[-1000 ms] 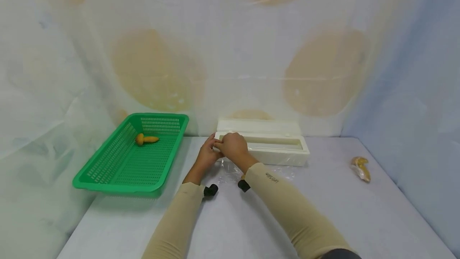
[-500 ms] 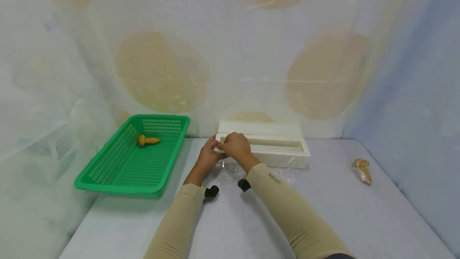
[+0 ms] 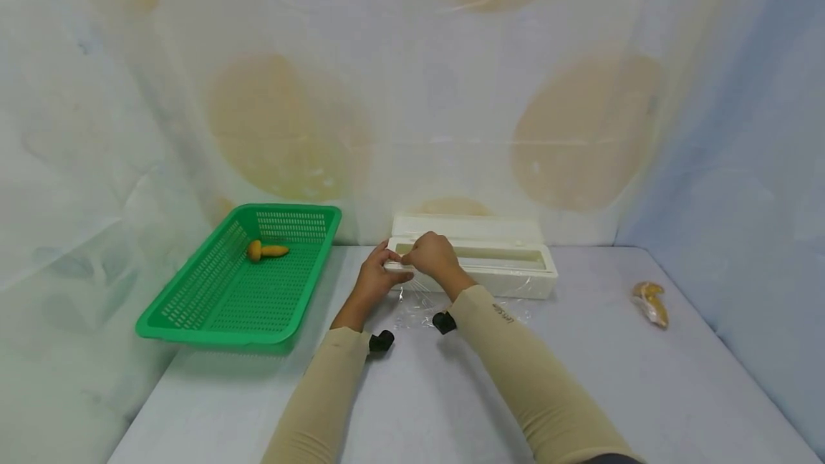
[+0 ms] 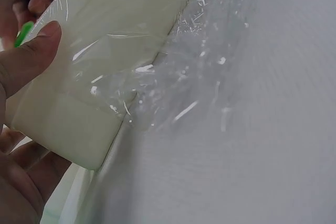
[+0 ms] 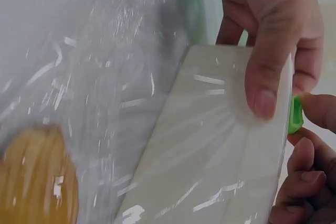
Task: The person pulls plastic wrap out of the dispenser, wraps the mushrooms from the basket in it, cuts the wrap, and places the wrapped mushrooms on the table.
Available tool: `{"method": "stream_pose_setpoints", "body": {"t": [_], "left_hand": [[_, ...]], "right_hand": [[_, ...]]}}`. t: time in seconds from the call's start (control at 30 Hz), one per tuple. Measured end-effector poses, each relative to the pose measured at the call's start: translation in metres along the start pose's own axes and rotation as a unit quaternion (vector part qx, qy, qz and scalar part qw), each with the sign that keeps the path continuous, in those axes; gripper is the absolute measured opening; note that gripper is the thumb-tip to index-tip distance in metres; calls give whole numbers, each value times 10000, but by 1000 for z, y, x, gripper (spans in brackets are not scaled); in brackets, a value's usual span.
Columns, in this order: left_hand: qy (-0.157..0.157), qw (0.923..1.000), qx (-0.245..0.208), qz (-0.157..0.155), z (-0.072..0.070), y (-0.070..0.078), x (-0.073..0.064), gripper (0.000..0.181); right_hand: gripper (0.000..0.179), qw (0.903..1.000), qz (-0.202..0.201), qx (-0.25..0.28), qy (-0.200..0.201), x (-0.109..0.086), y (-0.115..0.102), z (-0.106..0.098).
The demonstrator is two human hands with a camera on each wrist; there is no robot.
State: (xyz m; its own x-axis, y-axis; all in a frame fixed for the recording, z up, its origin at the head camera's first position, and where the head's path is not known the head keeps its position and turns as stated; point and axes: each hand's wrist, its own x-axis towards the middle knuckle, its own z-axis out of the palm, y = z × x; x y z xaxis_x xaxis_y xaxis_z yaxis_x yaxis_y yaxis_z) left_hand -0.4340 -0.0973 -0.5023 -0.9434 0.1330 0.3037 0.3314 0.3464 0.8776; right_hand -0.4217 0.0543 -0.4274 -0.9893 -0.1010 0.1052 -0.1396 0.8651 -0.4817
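A white cling film dispenser (image 3: 515,283) stands at the table's back with its lid (image 3: 467,228) raised. My left hand (image 3: 375,276) grips its left end, thumb on the front face in the right wrist view. My right hand (image 3: 433,256) pinches a small green slide cutter (image 5: 296,115) on the dispenser's edge, near the left thumb. Clear cling film (image 4: 173,87) hangs down the front and spreads onto the table. A yellow-brown mushroom (image 5: 39,177) shows by the film in the right wrist view; my right forearm hides it in the head view.
A green basket (image 3: 213,339) with one mushroom (image 3: 266,250) inside stands at the left. Another mushroom (image 3: 651,303), wrapped in film, lies near the table's right edge. A patterned sheet hangs behind the table.
My right hand has shifted slightly right along the dispenser's front edge, away from the left hand. The left hand keeps its hold on the left end.
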Motion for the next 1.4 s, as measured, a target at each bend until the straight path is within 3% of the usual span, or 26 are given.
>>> {"method": "stream_pose_setpoints", "body": {"t": [0.2, 0.53, 0.73, 0.97, 1.4], "left_hand": [[108, 9999, 74, 69, 0, -1, 1, 29], [-38, 10000, -72, 11, 0, -1, -2, 29], [-71, 10000, -27, -24, -1, -1, 0, 30], [-140, 9998, 38, -150, 1, 1, -2, 30], [-131, 9998, 80, -99, 1, 1, -1, 31]], "right_hand": [[28, 9997, 182, -18, -179, 1, 10, -11], [29, 9970, 321, 154, -685, -2, 31, -29], [28, 9946, 381, -27, -962, -1, 43, -43], [29, 9929, 572, -104, -1042, -6, 55, -54], [29, 9904, 700, -403, -1121, -13, 85, -76]]}}
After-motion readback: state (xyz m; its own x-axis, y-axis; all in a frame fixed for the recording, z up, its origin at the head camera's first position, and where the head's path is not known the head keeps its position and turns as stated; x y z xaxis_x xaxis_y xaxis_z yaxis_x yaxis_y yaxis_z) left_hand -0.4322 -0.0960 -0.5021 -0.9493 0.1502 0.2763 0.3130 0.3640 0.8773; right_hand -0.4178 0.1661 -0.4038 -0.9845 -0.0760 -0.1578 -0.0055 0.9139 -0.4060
